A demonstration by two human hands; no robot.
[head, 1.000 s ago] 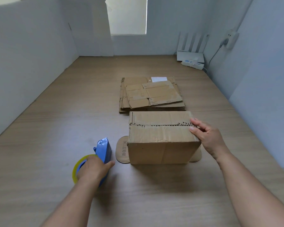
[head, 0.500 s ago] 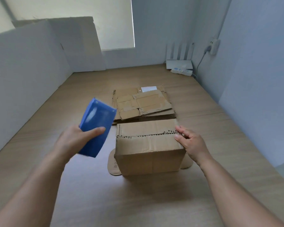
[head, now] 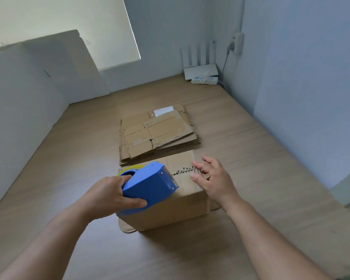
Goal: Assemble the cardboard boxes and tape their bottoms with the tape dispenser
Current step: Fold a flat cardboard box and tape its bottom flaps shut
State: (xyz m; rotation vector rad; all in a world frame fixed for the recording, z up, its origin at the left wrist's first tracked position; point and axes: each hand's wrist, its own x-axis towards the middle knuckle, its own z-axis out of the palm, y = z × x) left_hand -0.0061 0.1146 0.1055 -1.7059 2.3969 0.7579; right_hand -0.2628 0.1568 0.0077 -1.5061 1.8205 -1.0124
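Observation:
An assembled cardboard box (head: 182, 207) stands on the wooden surface with its closed flaps facing up and a jagged seam across the top. My left hand (head: 111, 197) grips the blue tape dispenser (head: 150, 184) over the box's left half, its toothed blade pointing right along the seam. A yellowish tape roll shows at the dispenser's rear. My right hand (head: 212, 179) hovers at the box's right edge, fingers spread and relaxed near the seam's right end. Behind the box lies a stack of flattened cardboard boxes (head: 158, 132).
White boards (head: 28, 98) wall in the left and back left. A white router (head: 202, 72) with antennas and a power strip sit in the far right corner, with a plug on the wall above. A rounded flap sticks out under the box at the near left.
My left hand has carried the dispenser from the left of the box down onto its top. My right hand has loosened from the box's right edge and spread its fingers. The view has tilted.

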